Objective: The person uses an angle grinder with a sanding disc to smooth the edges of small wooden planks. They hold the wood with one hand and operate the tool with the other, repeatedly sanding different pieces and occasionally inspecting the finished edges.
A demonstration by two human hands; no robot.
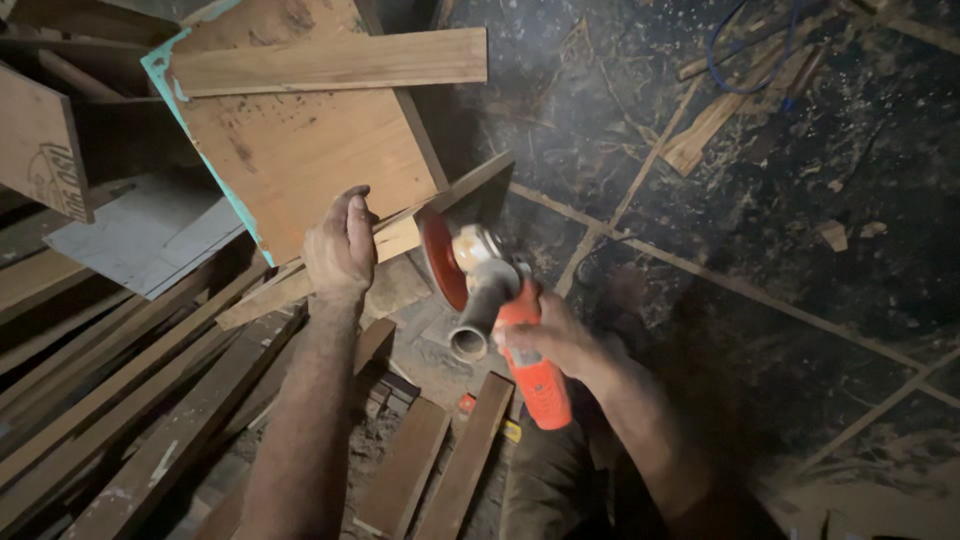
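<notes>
Grinder point(500, 310) sits pretty much dead centre of our view: orange body, grey side handle sticking toward us, red disc point(440, 262) up front. Our right hand point(548, 338) has its fingers wrapped tight around the orange body, holding it just above the floor point(760, 200). The disc is right beside the edge of a long wooden strip point(400, 240) that runs diagonally across the middle; can't tell if it's actually touching. Our left hand point(340, 245) is clamped down on that strip, fingers curled over its top edge, just left of the disc.

Behind the strip we've got a big plywood panel point(300, 140) with a teal edge, tilted, and a lighter plank point(330, 62) lying across its top. Left of us there's a heap of dark boards point(120, 390) at all angles. A couple of short boards point(440, 465) lie below the grinder. The floor is dark tile, dusty, with scrap bits point(710, 120) scattered top right.
</notes>
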